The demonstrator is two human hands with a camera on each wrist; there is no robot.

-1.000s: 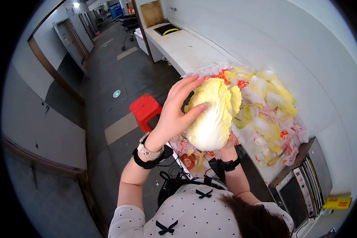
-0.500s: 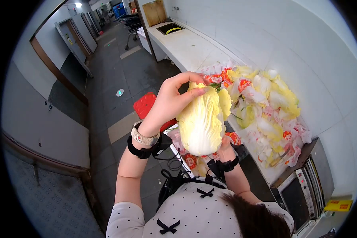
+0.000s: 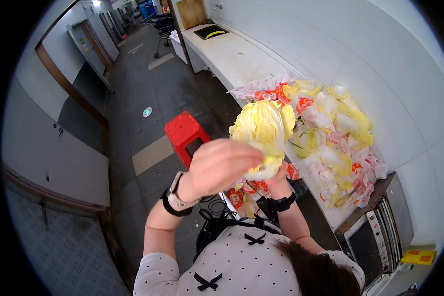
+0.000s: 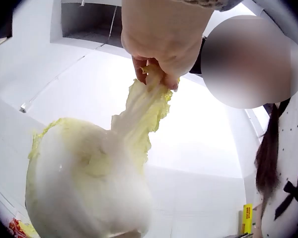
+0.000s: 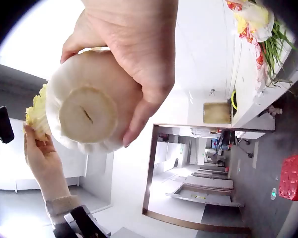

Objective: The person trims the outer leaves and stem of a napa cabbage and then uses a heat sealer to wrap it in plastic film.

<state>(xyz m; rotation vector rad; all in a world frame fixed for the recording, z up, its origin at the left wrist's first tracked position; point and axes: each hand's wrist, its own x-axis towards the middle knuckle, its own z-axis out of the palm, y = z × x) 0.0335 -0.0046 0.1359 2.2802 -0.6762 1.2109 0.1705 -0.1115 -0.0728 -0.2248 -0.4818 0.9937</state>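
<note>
A napa cabbage, yellow and crinkled at its top and white below, is held up in front of the body. My right hand grips it near the root end, with fingers and thumb curled round its sides. The round cut base faces the right wrist camera and has a short dark slit. My left hand pinches the tip of an outer leaf between thumb and fingers. That leaf is bent down away from the head, its lower end still joined near the base in the left wrist view.
On the white counter lie loose cabbage leaves among white plastic bags with red print. A red stool stands on the dark floor to the left. A metal appliance sits at the right.
My left hand has gone from the cabbage's top down towards its base, drawing an outer leaf with it. The right hand keeps its grip.
</note>
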